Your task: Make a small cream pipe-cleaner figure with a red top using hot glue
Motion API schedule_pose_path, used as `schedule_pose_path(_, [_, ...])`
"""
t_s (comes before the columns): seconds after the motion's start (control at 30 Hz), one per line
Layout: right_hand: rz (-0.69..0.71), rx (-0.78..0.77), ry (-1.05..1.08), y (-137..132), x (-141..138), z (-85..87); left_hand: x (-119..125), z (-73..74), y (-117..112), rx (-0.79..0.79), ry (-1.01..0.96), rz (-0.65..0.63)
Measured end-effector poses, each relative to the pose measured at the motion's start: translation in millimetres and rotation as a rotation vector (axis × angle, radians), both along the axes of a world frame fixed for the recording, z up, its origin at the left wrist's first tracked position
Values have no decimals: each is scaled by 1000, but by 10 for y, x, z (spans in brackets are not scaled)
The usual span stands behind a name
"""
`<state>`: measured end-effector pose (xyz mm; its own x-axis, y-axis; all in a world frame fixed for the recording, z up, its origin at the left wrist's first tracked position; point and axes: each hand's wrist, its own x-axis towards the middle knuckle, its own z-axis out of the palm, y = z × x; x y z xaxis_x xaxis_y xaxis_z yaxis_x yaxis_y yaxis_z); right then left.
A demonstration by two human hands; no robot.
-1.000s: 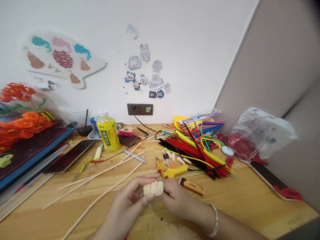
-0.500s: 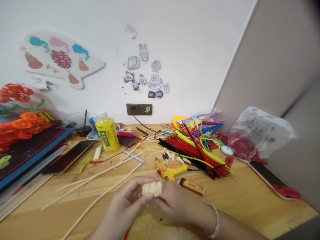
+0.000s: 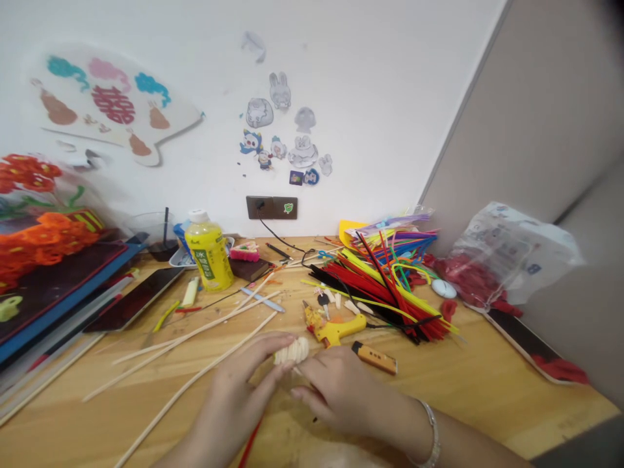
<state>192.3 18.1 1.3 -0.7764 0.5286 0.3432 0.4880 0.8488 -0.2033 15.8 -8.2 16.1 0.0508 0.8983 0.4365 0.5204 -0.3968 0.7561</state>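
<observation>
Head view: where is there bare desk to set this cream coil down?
For the cream coil, bare wood shows right of the orange utility knife, below the pipe-cleaner heap, up to the dark board. Crowded: around the yellow glue gun and the heap; wooden sticks lie left of the left hand.

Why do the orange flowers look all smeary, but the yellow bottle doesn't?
In the head view, the orange pipe-cleaner flowers sit at the far left edge, where they look soft and smeared, and that edge looks stretched, maybe from a wide lens. In the head view, the yellow drink bottle nearer the middle stays sharper, and the cream bundle looks slightly soft.
</observation>
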Motion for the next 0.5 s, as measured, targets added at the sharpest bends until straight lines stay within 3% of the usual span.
schedule_pose_path(0.13, [38,135,34,26,40,46,-24,-51,53,1,68,24])
schedule_pose_path(0.33, [60,291,159,126,150,139,-23,-39,68,-49,96,-72])
schedule_pose_path(0.4, [70,275,205,170,182,144,0,1,57,-89,96,-106])
schedule_pose_path(0.5, [79,116,276,233,217,136,40,75,47,-147,77,-164])
